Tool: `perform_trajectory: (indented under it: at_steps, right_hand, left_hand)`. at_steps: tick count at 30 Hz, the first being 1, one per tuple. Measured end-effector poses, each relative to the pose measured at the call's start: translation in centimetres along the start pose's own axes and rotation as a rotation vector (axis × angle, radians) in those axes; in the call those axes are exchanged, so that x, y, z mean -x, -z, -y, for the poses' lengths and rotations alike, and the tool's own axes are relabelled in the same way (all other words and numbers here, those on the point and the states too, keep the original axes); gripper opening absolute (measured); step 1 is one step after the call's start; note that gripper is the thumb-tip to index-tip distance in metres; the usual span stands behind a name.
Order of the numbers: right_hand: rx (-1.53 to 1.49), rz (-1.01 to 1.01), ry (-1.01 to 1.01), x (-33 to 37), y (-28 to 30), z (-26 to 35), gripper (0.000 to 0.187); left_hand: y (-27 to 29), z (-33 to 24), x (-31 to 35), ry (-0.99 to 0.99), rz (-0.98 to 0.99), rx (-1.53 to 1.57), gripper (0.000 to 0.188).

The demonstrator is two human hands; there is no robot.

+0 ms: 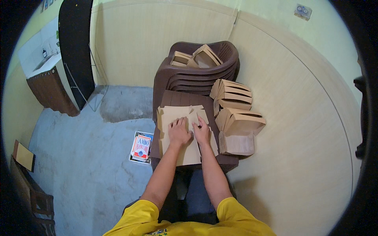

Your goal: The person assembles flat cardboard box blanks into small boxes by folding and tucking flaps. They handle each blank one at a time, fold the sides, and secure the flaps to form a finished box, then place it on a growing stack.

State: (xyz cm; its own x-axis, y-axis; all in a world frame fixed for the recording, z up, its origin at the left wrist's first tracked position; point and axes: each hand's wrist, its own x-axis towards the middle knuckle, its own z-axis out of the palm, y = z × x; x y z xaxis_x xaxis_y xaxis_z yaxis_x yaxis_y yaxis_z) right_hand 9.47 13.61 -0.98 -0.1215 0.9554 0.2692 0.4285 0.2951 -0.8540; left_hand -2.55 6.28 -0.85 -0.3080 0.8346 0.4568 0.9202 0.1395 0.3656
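Note:
A flat brown cardboard box blank, cut with flaps and tabs along its edges, lies on the seat of a stack of brown plastic chairs in front of me. My left hand presses on its middle, palm down with the fingers stretched out. Just to the right, my right hand has its fingers bent around a flap on the blank's right side, thumb toward the left hand. What lies under the right fingertips is partly hidden.
Folded cardboard boxes are stacked at the seat's right, with an open cardboard box nearer me. More cardboard boxes sit by the chair backs. A white box of printed packs stands on the floor at left. A wall rises close on the right.

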Motion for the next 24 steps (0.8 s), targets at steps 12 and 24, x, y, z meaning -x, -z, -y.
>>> perform_trajectory:
  at_steps: [12, 24]
  right_hand:
    - [0.071, 0.201, 0.184, 1.0, 1.7, 0.7, 0.056]
    - [-0.227, 0.261, -0.075, -1.7, 1.4, -0.5, 0.026]
  left_hand:
    - [-0.5, 1.1, -4.8, 0.137, 0.245, 0.017, 0.048]
    - [-2.2, 3.9, -3.6, -0.034, 0.012, 0.333, 0.024]
